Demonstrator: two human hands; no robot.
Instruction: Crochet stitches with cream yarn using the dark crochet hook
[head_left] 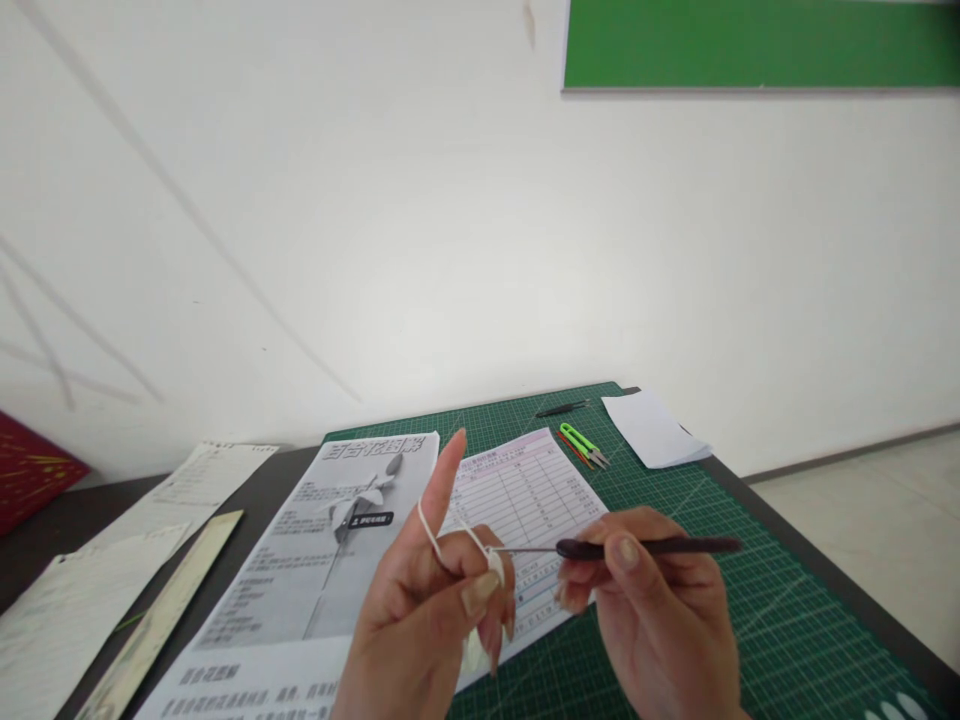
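My left hand (435, 590) is in the lower middle with its index finger raised. White yarn (427, 530) loops round that finger and runs to a small piece pinched between thumb and fingers. My right hand (660, 600) grips a crochet hook (652, 547) by its dark handle. The thin metal shaft points left, and its tip meets the yarn at my left fingertips. A pale piece partly shows below the left fingers, mostly hidden by them.
Under the hands lie a printed flower sheet (300, 560) and a table chart (525, 490) on a green cutting mat (750, 590). Green snips (581, 443), a dark tool (559, 410) and white paper (652, 430) lie behind. Handwritten sheets (172, 500) and a ruler (165, 620) are left.
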